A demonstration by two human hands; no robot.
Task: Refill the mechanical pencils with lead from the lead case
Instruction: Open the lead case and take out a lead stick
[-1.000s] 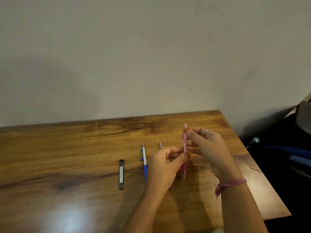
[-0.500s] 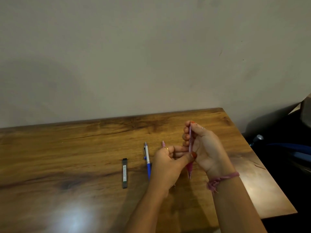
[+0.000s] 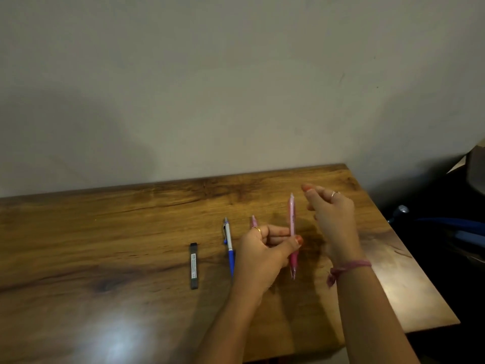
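Head view: pink mechanical pencil (image 3: 292,227) held upright above desk (image 3: 105,232), tip down, pinched mid-barrel in left hand (image 3: 262,256) grip. Right hand (image 3: 329,216) just right of pencil top, fingertips pinched together, perhaps around a small cap; cannot tell. Risks: tiny part dropped, pencil slipping from light pinch. Left of pencil: second pink pencil (image 3: 253,221) mostly hidden, blue pencil (image 3: 228,245), black lead case (image 3: 194,265) farthest, closed.

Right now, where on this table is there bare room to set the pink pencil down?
Bare wood lies left of the lead case, out to the table edge, and along the back edge by the wall. A narrower strip runs right of the right hand. It is crowded mid-table: blue pencil, left hand holding the pink pencil, another pink one behind.
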